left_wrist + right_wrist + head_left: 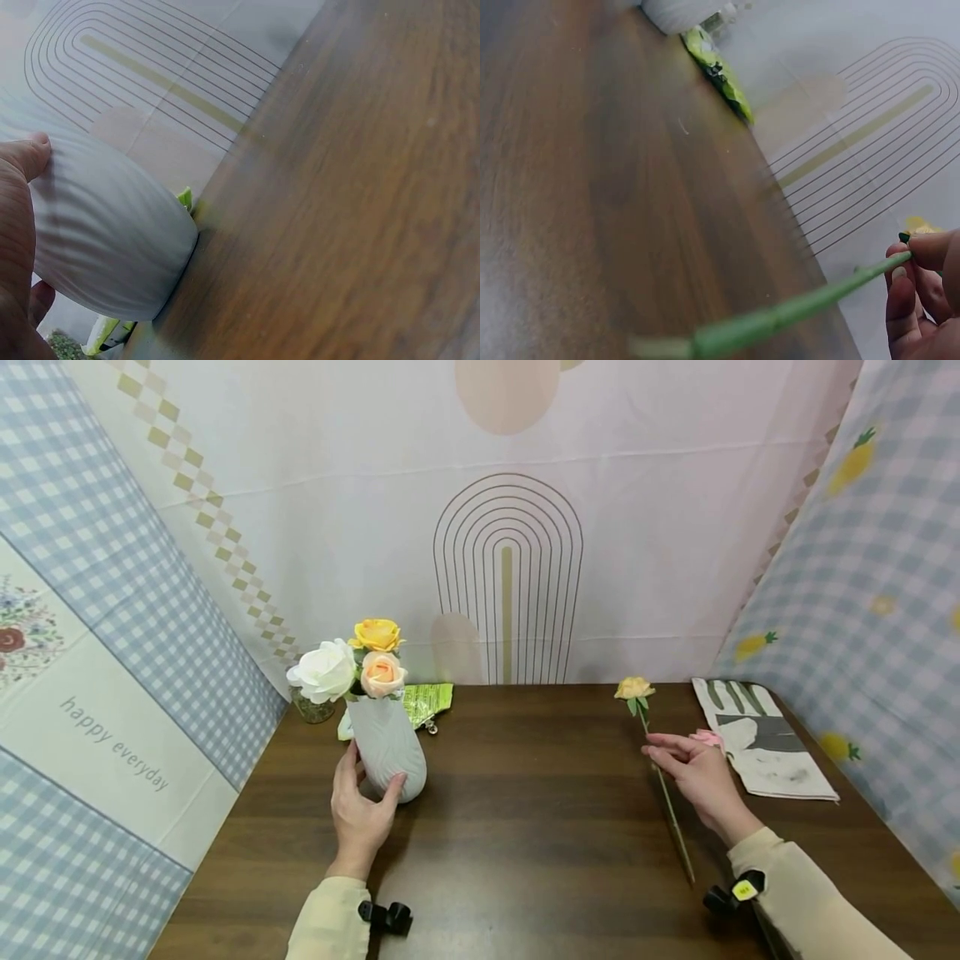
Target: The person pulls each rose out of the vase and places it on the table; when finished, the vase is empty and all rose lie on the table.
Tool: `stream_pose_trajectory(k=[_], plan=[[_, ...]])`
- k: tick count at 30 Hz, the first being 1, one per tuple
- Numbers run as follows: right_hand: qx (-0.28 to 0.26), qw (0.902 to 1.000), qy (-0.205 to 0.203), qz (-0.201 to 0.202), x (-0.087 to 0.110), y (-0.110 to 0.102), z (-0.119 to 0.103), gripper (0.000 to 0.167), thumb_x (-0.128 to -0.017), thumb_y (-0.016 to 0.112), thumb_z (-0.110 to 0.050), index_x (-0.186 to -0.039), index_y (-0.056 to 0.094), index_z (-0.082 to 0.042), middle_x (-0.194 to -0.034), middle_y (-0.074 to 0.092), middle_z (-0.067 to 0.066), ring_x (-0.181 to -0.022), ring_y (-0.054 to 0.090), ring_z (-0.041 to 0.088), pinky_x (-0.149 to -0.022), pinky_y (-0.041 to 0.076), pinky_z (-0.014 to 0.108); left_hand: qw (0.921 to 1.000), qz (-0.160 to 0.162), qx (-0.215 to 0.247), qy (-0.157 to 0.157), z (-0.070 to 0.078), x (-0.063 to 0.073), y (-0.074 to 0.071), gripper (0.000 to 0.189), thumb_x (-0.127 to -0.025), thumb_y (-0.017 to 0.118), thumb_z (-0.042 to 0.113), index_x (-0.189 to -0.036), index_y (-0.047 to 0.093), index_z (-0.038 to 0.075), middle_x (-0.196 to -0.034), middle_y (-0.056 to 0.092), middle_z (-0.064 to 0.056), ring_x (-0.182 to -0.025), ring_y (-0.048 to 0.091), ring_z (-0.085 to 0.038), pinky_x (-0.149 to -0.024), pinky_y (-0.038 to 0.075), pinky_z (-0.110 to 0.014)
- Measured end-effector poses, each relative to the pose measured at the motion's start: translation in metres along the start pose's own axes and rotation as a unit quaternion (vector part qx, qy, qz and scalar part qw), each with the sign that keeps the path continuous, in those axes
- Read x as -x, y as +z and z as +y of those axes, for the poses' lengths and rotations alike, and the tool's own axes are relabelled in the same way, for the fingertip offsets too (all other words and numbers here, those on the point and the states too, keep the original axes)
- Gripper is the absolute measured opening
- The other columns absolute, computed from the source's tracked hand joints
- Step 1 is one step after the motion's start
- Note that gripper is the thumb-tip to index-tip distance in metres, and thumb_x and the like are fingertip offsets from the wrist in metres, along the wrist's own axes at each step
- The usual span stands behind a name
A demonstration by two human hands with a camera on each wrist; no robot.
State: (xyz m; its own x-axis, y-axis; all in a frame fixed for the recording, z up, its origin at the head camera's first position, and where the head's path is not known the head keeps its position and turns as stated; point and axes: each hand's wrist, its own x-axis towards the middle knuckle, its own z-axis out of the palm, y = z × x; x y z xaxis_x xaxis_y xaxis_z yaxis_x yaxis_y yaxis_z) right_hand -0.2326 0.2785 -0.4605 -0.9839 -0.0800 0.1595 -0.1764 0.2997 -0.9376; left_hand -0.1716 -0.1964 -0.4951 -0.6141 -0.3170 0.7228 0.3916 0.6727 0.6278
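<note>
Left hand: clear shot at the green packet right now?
Probably not: the left hand grips the gray vase, which partly covers the green packet in the head view. It'd likely need to let go first.

We hold a pale ridged vase (112, 225) in our left hand (15, 240), thumb against its side, its base by the brown wooden table (337, 187), with a green packet (108, 331) and an arch-patterned backdrop (172, 60) behind it.

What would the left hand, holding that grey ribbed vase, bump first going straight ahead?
The vase in the left hand would probably hit the shiny yellow-green packet first; depth is unclear.
</note>
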Motion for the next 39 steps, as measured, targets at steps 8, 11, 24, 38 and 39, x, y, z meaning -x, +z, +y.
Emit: stream_pose_trajectory(k=[8,11,24,38,39], plan=[[-0.024,0.9994,0.025,-0.003,0.004,-0.003,0.013,0.045,-0.095,0.063,-0.017,-0.125,0.054,0.014,-0.097,0.072,-0.008,-0.089,0.067,0.005,-0.07,0.054,0.02,1.0,0.0,-0.001,0.001,0.002,-0.002,-0.001,0.086,-0.072,0.085,0.018,-0.145,0.041,0.005,-0.131,0.052,-0.019,-0.112,0.055,-0.027,-0.083,0.05,-0.046],[-0.014,0.9992,0.037,-0.003,0.007,-0.005,0.018,0.047,-0.094,0.064,-0.019,-0.125,0.055,0.014,-0.097,0.071,-0.009,-0.088,0.067,0.01,-0.07,0.054,0.021,1.0,0.0,0.001,-0.001,0.003,-0.001,-0.002,0.086,-0.072,0.084,0.019,-0.145,0.041,0.004,-0.131,0.052,-0.019,-0.111,0.056,-0.027,-0.083,0.049,-0.047],[0.076,0.9946,0.071,-0.006,0.015,-0.016,0.037,0.043,-0.092,0.066,-0.029,-0.121,0.065,0.003,-0.108,0.07,0.012,-0.086,0.066,0.005,-0.068,0.054,0.023,0.9999,-0.006,0.003,-0.009,0.002,0.0,-0.001,0.086,-0.073,0.084,0.019,-0.145,0.04,0.004,-0.133,0.051,-0.019,-0.112,0.055,-0.027,-0.084,0.049,-0.047],[0.119,0.988,0.097,-0.017,0.022,-0.024,0.042,0.044,-0.092,0.067,-0.031,-0.12,0.066,0.002,-0.112,0.068,0.015,-0.083,0.064,0.001,-0.068,0.053,0.022,1.0,-0.003,-0.001,-0.006,0.003,0.0,-0.001,0.086,-0.072,0.085,0.019,-0.145,0.042,0.004,-0.132,0.052,-0.018,-0.111,0.056,-0.026,-0.083,0.05,-0.045],[0.121,0.9878,0.096,-0.016,0.023,-0.025,0.042,0.043,-0.092,0.067,-0.031,-0.12,0.066,0.002,-0.111,0.068,0.015,-0.083,0.063,0.0,-0.068,0.053,0.022,1.0,-0.004,-0.001,-0.006,0.003,0.0,-0.001,0.086,-0.072,0.085,0.018,-0.145,0.042,0.004,-0.132,0.052,-0.018,-0.111,0.056,-0.027,-0.084,0.05,-0.044]])
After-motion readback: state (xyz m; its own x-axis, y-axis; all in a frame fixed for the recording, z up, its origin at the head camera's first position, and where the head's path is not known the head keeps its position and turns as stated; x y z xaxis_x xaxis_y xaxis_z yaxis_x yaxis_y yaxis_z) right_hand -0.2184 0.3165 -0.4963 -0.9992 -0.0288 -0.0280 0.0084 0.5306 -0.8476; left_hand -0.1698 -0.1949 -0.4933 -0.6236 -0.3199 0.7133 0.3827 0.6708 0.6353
